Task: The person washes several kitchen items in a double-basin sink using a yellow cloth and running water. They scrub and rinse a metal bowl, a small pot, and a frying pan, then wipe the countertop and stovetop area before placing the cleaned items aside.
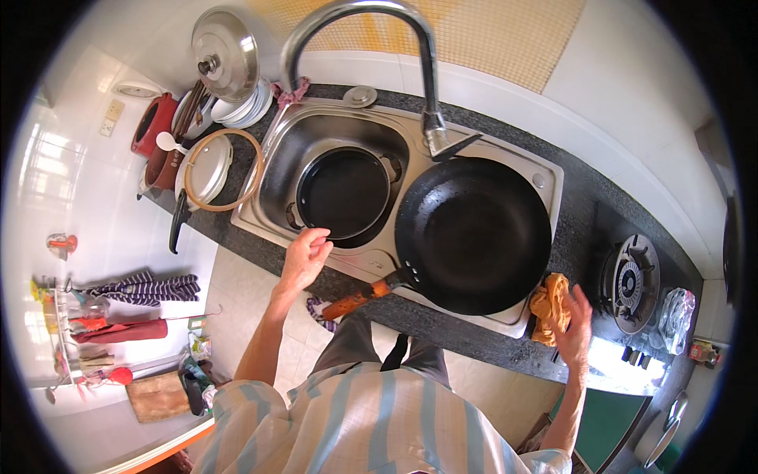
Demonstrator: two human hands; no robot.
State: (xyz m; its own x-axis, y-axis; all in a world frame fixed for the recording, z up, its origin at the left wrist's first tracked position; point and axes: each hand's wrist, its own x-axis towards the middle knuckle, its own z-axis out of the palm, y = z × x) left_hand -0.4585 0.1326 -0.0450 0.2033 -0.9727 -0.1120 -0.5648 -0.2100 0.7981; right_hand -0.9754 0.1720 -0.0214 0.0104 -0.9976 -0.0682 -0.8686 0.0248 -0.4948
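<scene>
My left hand (305, 259) hovers by the front edge of the sink, fingers loosely curled, thumb a little apart, and nothing visible in it. Just beyond it, a dark two-handled pot (343, 192) sits in the stainless steel sink basin (278, 160). A large black wok (474, 237) rests across the right part of the sink, its wooden handle (358, 297) pointing toward me. My right hand (573, 326) is spread beside a crumpled orange-brown cloth (549, 308) on the counter; whether the fingers touch it, I cannot tell.
A chrome faucet (429, 71) arches over the sink. Left of it stand a glass lid (225, 56), stacked plates (251, 109), a lidded pan (210, 169) and a wooden ring (257, 151). A gas burner (630, 284) and a clear plastic bag (676, 320) lie to the right.
</scene>
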